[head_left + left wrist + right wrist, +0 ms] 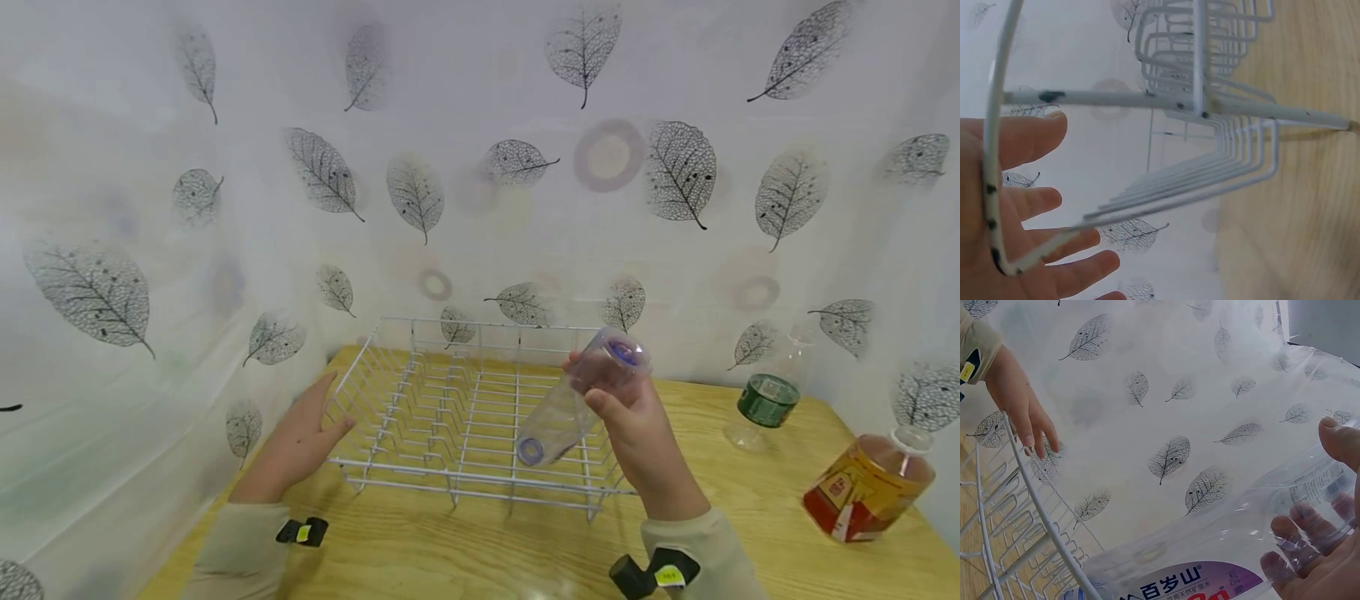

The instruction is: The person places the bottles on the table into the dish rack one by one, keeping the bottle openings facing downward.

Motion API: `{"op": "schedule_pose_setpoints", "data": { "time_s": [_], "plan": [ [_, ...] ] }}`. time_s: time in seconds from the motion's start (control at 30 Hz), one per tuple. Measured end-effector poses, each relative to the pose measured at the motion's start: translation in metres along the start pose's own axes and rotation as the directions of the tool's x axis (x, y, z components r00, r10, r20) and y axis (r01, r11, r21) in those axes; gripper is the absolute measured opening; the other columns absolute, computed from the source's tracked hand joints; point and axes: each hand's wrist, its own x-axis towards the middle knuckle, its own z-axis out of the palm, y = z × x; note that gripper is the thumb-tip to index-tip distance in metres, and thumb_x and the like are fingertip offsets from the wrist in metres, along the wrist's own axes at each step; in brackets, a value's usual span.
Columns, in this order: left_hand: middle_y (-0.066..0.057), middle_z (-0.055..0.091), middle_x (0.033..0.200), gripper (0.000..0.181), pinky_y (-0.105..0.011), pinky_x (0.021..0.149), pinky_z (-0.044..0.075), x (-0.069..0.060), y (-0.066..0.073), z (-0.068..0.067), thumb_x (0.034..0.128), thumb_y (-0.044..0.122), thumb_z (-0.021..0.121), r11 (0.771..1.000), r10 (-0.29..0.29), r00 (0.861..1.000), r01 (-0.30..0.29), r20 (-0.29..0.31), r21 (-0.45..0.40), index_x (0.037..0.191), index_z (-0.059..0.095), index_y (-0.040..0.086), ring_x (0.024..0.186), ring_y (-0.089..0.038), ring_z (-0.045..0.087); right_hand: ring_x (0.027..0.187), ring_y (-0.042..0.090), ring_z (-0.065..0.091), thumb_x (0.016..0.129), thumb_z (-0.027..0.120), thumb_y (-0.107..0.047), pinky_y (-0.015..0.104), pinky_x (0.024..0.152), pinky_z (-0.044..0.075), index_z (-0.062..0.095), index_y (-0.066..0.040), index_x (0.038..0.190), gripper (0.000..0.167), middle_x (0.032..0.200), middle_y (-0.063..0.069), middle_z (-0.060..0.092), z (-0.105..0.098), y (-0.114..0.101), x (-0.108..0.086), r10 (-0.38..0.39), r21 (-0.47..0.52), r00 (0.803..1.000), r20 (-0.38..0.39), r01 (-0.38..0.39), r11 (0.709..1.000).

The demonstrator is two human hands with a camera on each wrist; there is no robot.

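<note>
My right hand (648, 442) grips a clear plastic water bottle (558, 421), tilted, above the right part of a white wire dish rack (450, 473). A blue-purple cap is at the bottle's lower end. In the right wrist view a purple label with Chinese characters shows on the bottle (1241, 519), and fingers are seen through the plastic. My left hand (303, 437) is at the rack's left end, fingers spread and thumb apart, holding nothing. In the left wrist view its fingers stretch behind the rack's wire (1110, 99); whether they touch it I cannot tell.
On the right of the wooden table (420, 550) stand a clear bottle with a green label (769, 400) and, nearer, a larger bottle with a red and yellow label (866, 492). A leaf-printed curtain (480, 233) hangs behind and along the left.
</note>
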Motion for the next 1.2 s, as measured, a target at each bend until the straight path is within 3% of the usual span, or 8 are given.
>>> {"op": "schedule_pose_setpoints", "data": {
  "time_s": [0.13, 0.27, 0.43, 0.57, 0.7, 0.8, 1.0, 1.2],
  "plan": [
    [-0.032, 0.011, 0.162, 0.085, -0.072, 0.111, 0.019, -0.001, -0.008, 0.002, 0.1057, 0.045, 0.050, 0.994, -0.051, 0.997, 0.056, 0.055, -0.093, 0.162, 0.002, 0.003, 0.144, -0.055, 0.016, 0.123, 0.027, 0.057, 0.098, 0.068, -0.016, 0.036, 0.103, 0.043, 0.039, -0.013, 0.146, 0.056, 0.130, 0.013, 0.062, 0.000, 0.001, 0.000, 0.014, -0.010, 1.000, -0.003, -0.014, 1.000],
    [-0.029, 0.004, 0.164, 0.077, -0.071, 0.113, 0.016, -0.003, -0.014, 0.004, 0.1096, 0.036, 0.042, 0.958, -0.105, 0.985, 0.138, 0.139, -0.254, 0.163, -0.006, 0.009, 0.147, -0.052, 0.011, 0.124, 0.028, 0.056, 0.099, 0.068, -0.016, 0.036, 0.104, 0.043, 0.039, -0.012, 0.147, 0.056, 0.130, 0.011, 0.063, 0.000, 0.002, 0.000, 0.024, -0.022, 1.000, -0.006, -0.024, 0.999],
    [-0.030, 0.014, 0.163, 0.066, -0.063, 0.118, 0.012, -0.002, -0.018, 0.006, 0.1109, 0.020, 0.034, 0.890, -0.120, 0.977, 0.185, 0.176, -0.418, 0.163, -0.004, 0.007, 0.149, -0.047, 0.013, 0.122, 0.026, 0.057, 0.099, 0.067, -0.014, 0.035, 0.103, 0.044, 0.042, -0.011, 0.144, 0.052, 0.129, 0.014, 0.063, 0.001, 0.003, 0.000, -0.001, -0.023, 1.000, 0.008, 0.001, 1.000],
    [-0.028, 0.018, 0.162, 0.065, -0.061, 0.118, 0.020, -0.002, -0.020, 0.007, 0.1079, 0.009, 0.032, 0.817, -0.111, 0.975, 0.200, 0.193, -0.541, 0.163, -0.002, 0.007, 0.147, -0.047, 0.019, 0.123, 0.027, 0.057, 0.100, 0.066, -0.012, 0.034, 0.103, 0.043, 0.043, -0.009, 0.143, 0.049, 0.131, 0.020, 0.060, 0.001, 0.000, 0.001, -0.031, -0.033, 0.999, 0.014, 0.032, 0.999],
    [-0.021, 0.014, 0.166, 0.069, -0.060, 0.117, 0.024, -0.002, -0.024, 0.010, 0.1029, 0.000, 0.029, 0.747, -0.118, 0.969, 0.229, 0.215, -0.624, 0.164, -0.001, 0.011, 0.146, -0.048, 0.023, 0.127, 0.030, 0.056, 0.101, 0.063, -0.009, 0.035, 0.107, 0.042, 0.043, -0.011, 0.143, 0.047, 0.133, 0.019, 0.060, 0.000, -0.006, 0.004, -0.046, -0.037, 0.999, 0.011, 0.046, 0.998],
    [-0.016, 0.012, 0.167, 0.074, -0.058, 0.118, 0.021, -0.002, -0.025, 0.012, 0.0979, -0.005, 0.029, 0.717, -0.126, 0.968, 0.240, 0.218, -0.654, 0.164, -0.001, 0.012, 0.146, -0.047, 0.023, 0.129, 0.032, 0.053, 0.101, 0.061, -0.005, 0.037, 0.109, 0.042, 0.042, -0.011, 0.142, 0.046, 0.134, 0.019, 0.058, -0.002, -0.011, 0.010, -0.063, -0.045, 0.998, 0.014, 0.063, 0.997],
    [-0.014, 0.011, 0.168, 0.074, -0.057, 0.119, 0.021, -0.002, -0.025, 0.014, 0.0972, -0.007, 0.028, 0.708, -0.126, 0.971, 0.231, 0.203, -0.667, 0.164, 0.000, 0.012, 0.148, -0.043, 0.022, 0.133, 0.035, 0.048, 0.101, 0.060, -0.003, 0.036, 0.111, 0.040, 0.042, -0.008, 0.146, 0.049, 0.138, 0.021, 0.053, 0.000, -0.022, 0.034, -0.051, -0.151, 0.999, 0.001, 0.050, 0.987],
    [-0.014, 0.013, 0.168, 0.074, -0.056, 0.118, 0.023, -0.003, -0.023, 0.013, 0.0974, -0.008, 0.028, 0.697, -0.142, 0.971, 0.238, 0.195, -0.677, 0.164, 0.003, 0.011, 0.147, -0.044, 0.025, 0.133, 0.026, 0.051, 0.101, 0.060, -0.005, 0.029, 0.107, 0.042, 0.039, -0.017, 0.148, 0.052, 0.141, 0.013, 0.055, 0.008, -0.022, 0.057, 0.045, -0.257, 0.998, -0.037, -0.053, 0.965]
  ]
}}
